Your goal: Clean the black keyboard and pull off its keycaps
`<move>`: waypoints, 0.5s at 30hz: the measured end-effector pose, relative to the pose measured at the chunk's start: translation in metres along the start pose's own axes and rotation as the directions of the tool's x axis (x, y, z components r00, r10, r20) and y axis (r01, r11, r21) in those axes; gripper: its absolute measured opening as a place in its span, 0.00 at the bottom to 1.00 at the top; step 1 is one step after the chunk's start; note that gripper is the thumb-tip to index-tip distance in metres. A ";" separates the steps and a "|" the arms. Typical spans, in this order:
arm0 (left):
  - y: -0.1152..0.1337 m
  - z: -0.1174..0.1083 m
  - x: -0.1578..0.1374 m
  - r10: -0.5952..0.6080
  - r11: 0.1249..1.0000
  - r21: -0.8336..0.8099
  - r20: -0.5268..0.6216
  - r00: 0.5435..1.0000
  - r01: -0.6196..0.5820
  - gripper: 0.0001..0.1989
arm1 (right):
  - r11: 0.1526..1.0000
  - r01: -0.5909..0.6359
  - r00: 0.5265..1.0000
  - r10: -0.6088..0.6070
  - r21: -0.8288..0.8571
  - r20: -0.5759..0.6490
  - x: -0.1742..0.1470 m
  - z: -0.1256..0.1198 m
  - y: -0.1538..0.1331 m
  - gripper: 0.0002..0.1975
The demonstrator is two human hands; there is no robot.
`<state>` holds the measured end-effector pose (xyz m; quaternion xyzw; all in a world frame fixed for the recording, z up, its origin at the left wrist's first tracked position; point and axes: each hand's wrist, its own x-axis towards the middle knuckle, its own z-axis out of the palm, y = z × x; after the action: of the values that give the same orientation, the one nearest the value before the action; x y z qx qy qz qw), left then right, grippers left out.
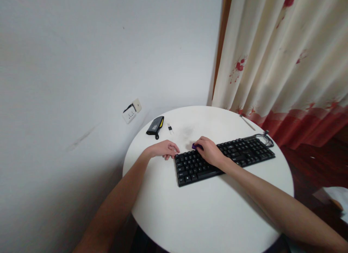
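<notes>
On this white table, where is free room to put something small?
The widest patch is the near part of the table, bordered by the keyboard and the two forearms. Another lies far back, between the small black part and the thin stick. Crowded: around the pouch, left hand and coiled cable.

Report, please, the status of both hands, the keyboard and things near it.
Right hand over keyboard, gripping purple object. Left hand at keyboard's left back corner, grip unclear. Coiled cable by keyboard's right end.
</notes>
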<state>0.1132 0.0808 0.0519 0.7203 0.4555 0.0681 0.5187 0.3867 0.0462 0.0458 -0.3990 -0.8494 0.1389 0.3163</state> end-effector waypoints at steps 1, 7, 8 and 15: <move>0.000 0.000 0.000 0.004 1.000 0.003 0.002 1.000 -0.004 0.20 | 0.999 0.031 0.999 -0.031 0.029 0.010 -0.001 0.000 -0.003 0.09; -0.001 -0.001 0.001 0.011 1.000 0.024 0.001 1.000 -0.011 0.19 | 0.967 0.190 0.969 -0.213 0.167 0.129 -0.006 0.006 -0.019 0.09; -0.002 -0.001 0.002 0.012 1.000 0.020 0.000 1.000 -0.012 0.19 | 0.975 0.170 0.975 -0.188 0.145 0.122 -0.005 0.007 -0.016 0.09; -0.002 -0.001 0.002 0.001 1.000 -0.006 -0.003 1.000 -0.001 0.20 | 1.000 0.010 1.000 -0.009 0.030 -0.011 0.000 0.001 0.000 0.09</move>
<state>0.1124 0.0827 0.0495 0.7188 0.4559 0.0708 0.5201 0.3863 0.0456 0.0453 -0.3910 -0.8474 0.1478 0.3275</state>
